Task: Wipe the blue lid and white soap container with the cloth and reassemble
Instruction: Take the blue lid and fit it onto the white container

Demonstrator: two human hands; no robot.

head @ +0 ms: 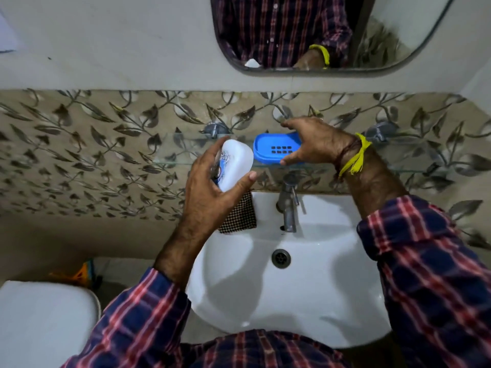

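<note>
Step in hand, as judged: reassembly. The cloth was not in either hand; the dark checked piece lay on the back left corner of the sink, partly hidden behind the left wrist.

Left hand: fingers and thumb clamped around the white soap container, held in the air just off the front edge of the glass shelf, left of the blue piece and tilted. Smooth white plastic with rounded corners; blue printed label on the side facing the palm, print too blurred to read.

Right hand: closed over the right end of the blue lid, thumb at its near rim, fingers over the far rim. The blue lid sat on the glass shelf near the middle, above the tap. Bright blue, rounded rectangle, raised rim, two rows of small slots in the floor.

No dirt or wetness could be made out on either part.

Next move, as judged: bring the white piece square over the blue one, match the rounded outlines, and seat it level while the right hand steadies the base on the shelf. Slip risk: smooth plastic, smooth glass, near the shelf's front edge.
</note>
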